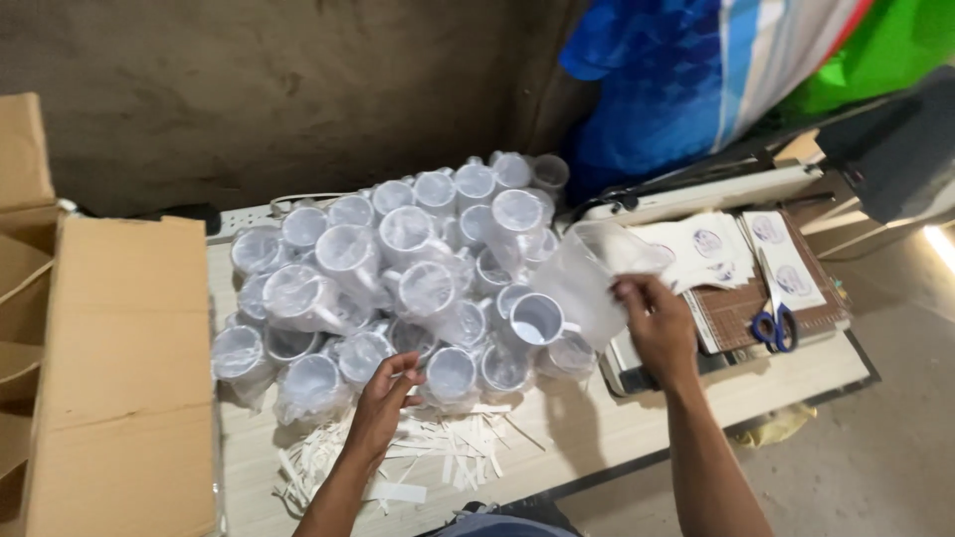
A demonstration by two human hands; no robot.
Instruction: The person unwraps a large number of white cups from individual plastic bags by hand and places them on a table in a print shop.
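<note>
A big heap of white mugs, most wrapped in clear plastic bags (398, 278), covers the pale table (617, 418). My right hand (655, 323) pinches a clear plastic bag (589, 278) held up beside a bare white mug (537, 320) at the heap's right edge. My left hand (383, 403) hovers with fingers apart at the heap's front, close to a wrapped mug (450, 373), above a scatter of white paper strips (398, 462). It holds nothing that I can see.
An open cardboard box (119, 378) stands at the left. To the right lie a cutting mat (756, 298) with printed paper sheets (711, 249) and blue-handled scissors (774, 328). A blue and green cloth (696, 80) hangs behind.
</note>
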